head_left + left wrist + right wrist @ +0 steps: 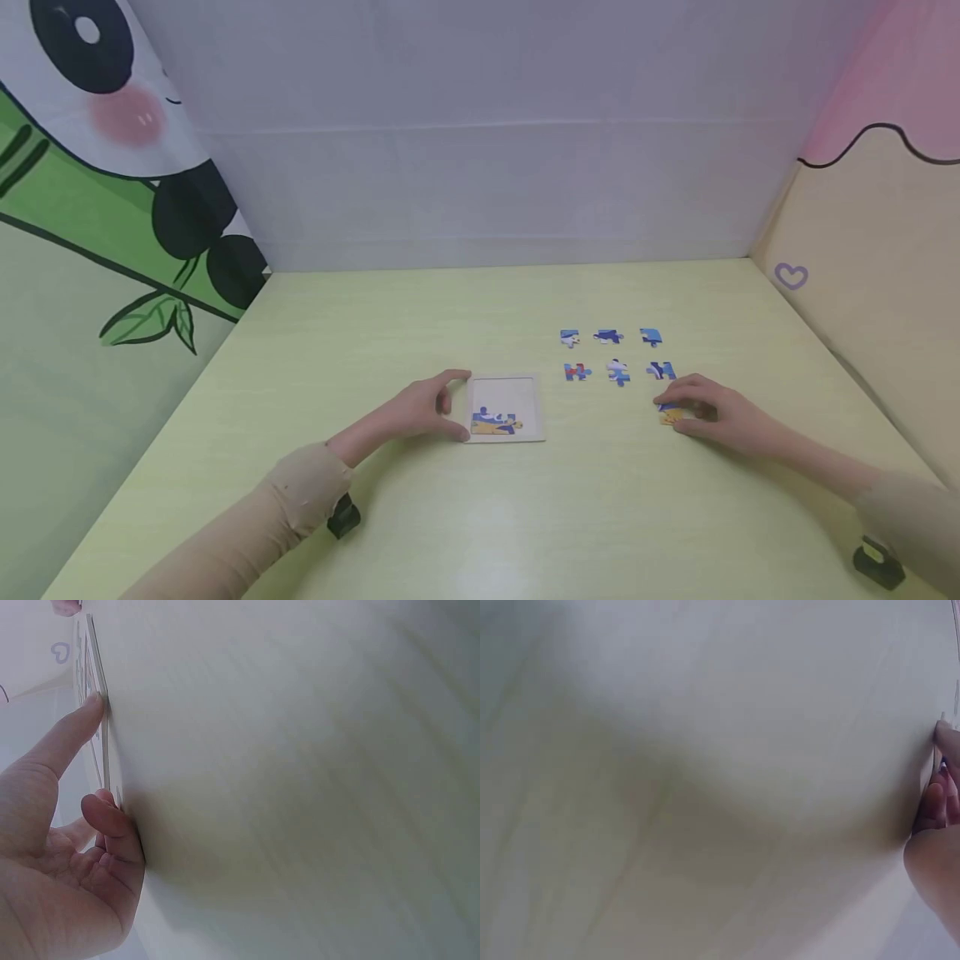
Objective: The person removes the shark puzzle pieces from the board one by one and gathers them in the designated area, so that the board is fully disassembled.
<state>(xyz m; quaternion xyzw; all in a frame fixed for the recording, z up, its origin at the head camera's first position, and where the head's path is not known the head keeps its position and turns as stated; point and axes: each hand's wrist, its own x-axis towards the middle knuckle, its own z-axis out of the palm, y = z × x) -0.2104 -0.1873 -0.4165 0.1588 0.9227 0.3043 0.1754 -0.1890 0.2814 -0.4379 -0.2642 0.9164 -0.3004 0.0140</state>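
Observation:
A square white puzzle frame lies on the table with joined yellow and blue pieces in its lower left. My left hand grips the frame's left side, thumb at the lower corner and a finger at the upper one; in the left wrist view the thumb of the left hand lies against the frame's thin edge. At the right, my right hand holds a yellow and blue piece between thumb and fingers, low at the table. The right wrist view shows the right hand only in part.
Several loose puzzle pieces lie in two rows between the frame and my right hand, among them a red and blue piece and a blue corner piece. A grey wall stands behind the table, with printed panels at both sides.

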